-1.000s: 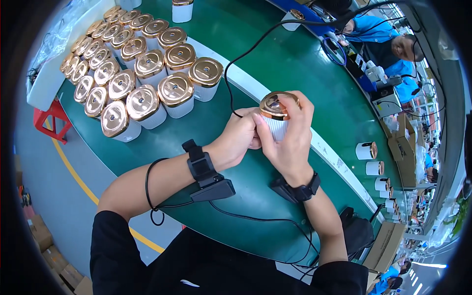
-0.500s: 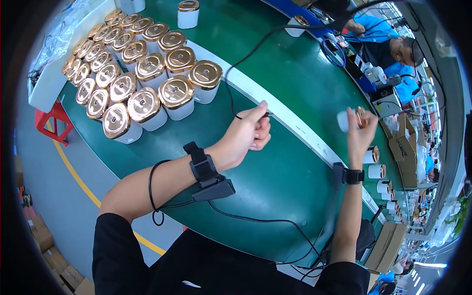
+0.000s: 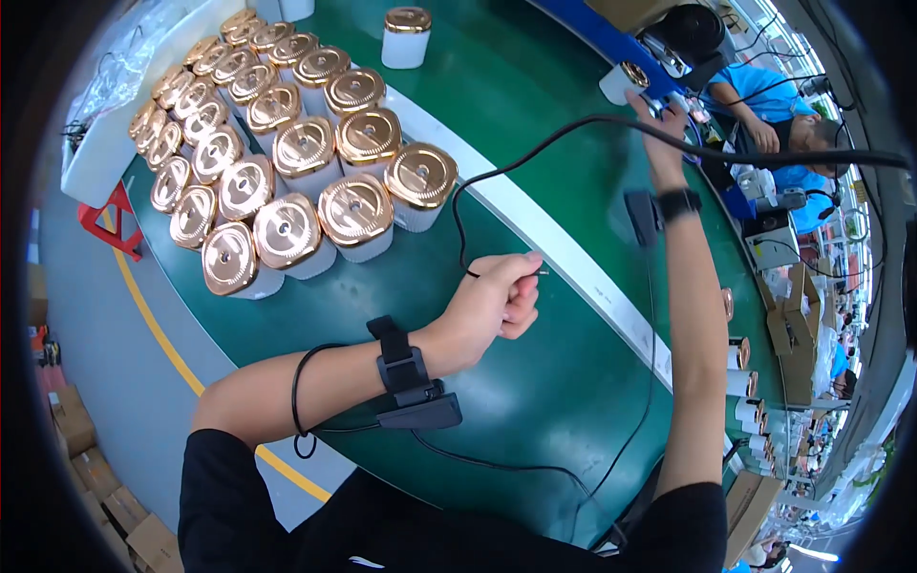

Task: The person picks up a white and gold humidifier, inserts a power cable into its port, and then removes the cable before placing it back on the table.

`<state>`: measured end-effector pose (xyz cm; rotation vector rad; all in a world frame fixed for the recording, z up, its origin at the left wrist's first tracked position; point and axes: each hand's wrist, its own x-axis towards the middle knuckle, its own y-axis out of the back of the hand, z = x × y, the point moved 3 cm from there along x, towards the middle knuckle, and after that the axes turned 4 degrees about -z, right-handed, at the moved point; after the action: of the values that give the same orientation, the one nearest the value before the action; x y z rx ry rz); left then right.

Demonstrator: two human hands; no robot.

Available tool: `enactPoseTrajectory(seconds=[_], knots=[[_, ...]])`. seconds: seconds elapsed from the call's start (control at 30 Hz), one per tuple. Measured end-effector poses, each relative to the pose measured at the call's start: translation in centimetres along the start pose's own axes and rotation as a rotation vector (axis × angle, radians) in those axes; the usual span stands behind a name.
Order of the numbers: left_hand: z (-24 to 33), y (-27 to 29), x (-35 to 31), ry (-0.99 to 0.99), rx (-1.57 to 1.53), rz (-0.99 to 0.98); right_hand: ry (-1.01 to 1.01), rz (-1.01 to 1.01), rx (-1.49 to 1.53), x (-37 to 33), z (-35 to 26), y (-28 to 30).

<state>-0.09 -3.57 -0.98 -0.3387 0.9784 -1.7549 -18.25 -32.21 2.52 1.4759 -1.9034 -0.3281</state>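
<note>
My left hand (image 3: 497,306) is closed over the green table, pinching a thin black cable (image 3: 464,224). The cable's small plug end (image 3: 543,272) sticks out past my thumb. My right arm stretches far across the white rail, and my right hand (image 3: 661,138) has its fingers apart. The fingertips are at the lower edge of a white canister with a copper-coloured lid (image 3: 626,82); whether they touch it, I cannot tell. Rows of similar white canisters with shiny copper lids (image 3: 304,143) stand upright at the left.
A white rail (image 3: 573,272) divides the near table (image 3: 497,411) from the green belt (image 3: 544,105). A lone canister (image 3: 407,38) stands on the belt, with several more at the right behind my forearm. A co-worker in blue (image 3: 759,91) sits beyond. A red stool (image 3: 110,224) stands left.
My right hand has moved away from a canister on the belt up to the far one, its fingers now apart. My left hand keeps its pinch on the cable. The whole view has shifted slightly.
</note>
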Motion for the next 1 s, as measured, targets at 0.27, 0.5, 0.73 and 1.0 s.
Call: enactPoseTrajectory(seconds=[0.27, 0.5, 0.73, 1.0], knots=[[-0.3, -0.4, 0.7, 0.000, -0.024, -0.078, -0.142, -0.048, 0.615, 5.2, 7.7, -2.9], [-0.5, 0.1, -0.4, -0.019, -0.033, -0.032, -0.362, -0.790, 1.499, -17.1, -3.4, 2.4], [-1.3, -0.9, -0.1, -0.024, 0.072, -0.116, -0.106, -0.365, 0.859, -24.4, -5.2, 4.4], [-2.0, -0.9, -0.8, -0.147, 0.427, 0.029, -0.070, -0.337, 0.772, -25.9, -4.8, 4.7]])
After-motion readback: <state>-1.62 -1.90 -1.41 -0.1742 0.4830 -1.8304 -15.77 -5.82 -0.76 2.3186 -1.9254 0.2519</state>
